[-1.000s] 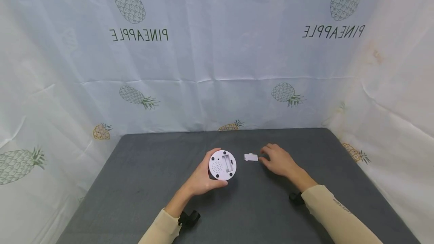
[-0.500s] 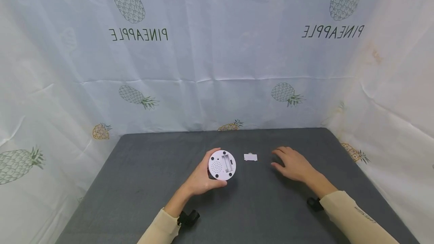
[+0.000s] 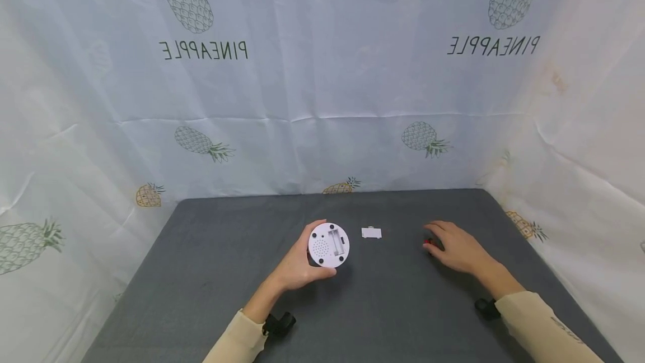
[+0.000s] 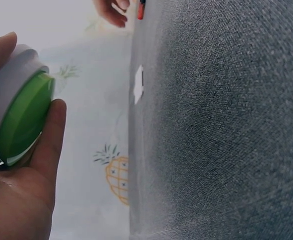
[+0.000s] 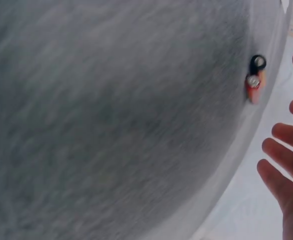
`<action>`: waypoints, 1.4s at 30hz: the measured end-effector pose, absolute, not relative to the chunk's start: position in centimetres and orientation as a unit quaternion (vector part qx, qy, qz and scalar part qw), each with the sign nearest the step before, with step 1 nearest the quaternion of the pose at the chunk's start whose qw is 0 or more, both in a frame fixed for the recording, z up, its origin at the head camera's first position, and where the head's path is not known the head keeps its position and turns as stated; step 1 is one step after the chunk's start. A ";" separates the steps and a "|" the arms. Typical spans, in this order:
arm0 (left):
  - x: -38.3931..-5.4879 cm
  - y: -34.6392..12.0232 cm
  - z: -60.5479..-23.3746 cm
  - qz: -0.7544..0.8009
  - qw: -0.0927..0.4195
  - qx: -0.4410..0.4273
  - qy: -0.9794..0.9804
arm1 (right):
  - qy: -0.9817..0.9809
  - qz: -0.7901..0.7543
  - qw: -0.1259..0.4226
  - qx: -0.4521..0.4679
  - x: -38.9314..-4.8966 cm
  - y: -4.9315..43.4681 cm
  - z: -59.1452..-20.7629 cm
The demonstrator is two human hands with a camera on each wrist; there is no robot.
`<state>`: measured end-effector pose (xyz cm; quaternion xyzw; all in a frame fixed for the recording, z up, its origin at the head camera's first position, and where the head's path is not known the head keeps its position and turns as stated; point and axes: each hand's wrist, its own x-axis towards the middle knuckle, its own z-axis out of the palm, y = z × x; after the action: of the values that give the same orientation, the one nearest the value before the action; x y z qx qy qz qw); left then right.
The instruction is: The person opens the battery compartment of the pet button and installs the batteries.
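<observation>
My left hand grips a round white device by its edge, fingers at the top and thumb below. Its underside faces me, with dark round feet, a grid of small holes and an uncovered battery compartment that looks bare. The left wrist view shows the device's green side. My right hand hovers over the table's right part with fingers spread. Close to its fingertips lie two batteries, a red one and a black-and-orange one, mostly hidden by the hand in the head view.
A small white battery cover lies on the dark grey table between my hands. White curtains printed with pineapples hang behind the table and along both sides.
My right hand has moved right, away from the battery cover, to the batteries, and a bit of red now shows by its fingers. My left hand holds the device in the same place.
</observation>
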<state>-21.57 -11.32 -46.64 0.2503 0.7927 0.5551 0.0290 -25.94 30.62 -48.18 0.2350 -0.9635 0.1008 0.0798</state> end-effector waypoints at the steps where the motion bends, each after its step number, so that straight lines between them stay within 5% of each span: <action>1: -21.5 -11.4 -46.6 0.555 0.029 0.250 0.793 | -0.964 0.103 0.079 0.232 -25.9 30.9 -48.2; 42: -21.4 -11.3 -46.8 0.550 0.028 0.250 0.796 | -0.957 0.207 -0.008 0.205 -25.1 31.4 -48.6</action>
<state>-21.42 -11.25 -46.79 0.2499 0.7964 0.5500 0.0284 -25.14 31.39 -48.63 0.2054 -0.9566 0.2066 -0.0079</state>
